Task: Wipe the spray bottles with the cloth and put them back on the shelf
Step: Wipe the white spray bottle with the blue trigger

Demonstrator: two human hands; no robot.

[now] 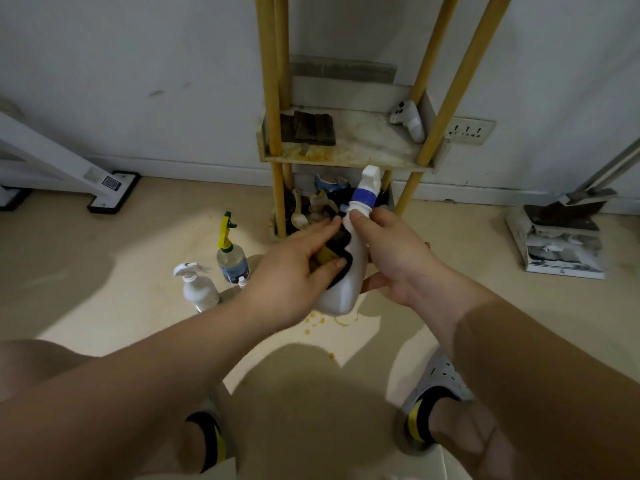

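A person crouches before a bamboo-legged shelf, part-way through wiping. At far left, two bottles stand on the floor, well apart from the shelf: a white trigger bottle [197,289] and, just behind it, a clear bottle with a yellow-and-green sprayer [231,258]. Neither is in anyone's grasp.

The left hand [294,271] comes in from the left, thumb and fingers clamping a dark cloth [337,258] with a yellow patch against the left flank of the bottle being cleaned. That white spray bottle with a blue collar [346,292] is held off the floor at centre. Its long axis runs nearly upright, with the base down and the white nozzle up and tipped slightly away toward the shelf. The right hand [391,251] grasps it from the right, the thumb across the front just under the collar and the fingers wrapped behind.

The body is plain matte white plastic, narrow at the shoulder and wider at the base. No label shows on the visible side.

The stained middle shelf board [346,157] lies directly beyond the nozzle. It carries a dark folded pad [313,128] at left and a white game controller [410,121] at right, with bare board between them. The right hand is nearer that gap, so it would likely make the return lift, forward and up along the bottle's own axis.
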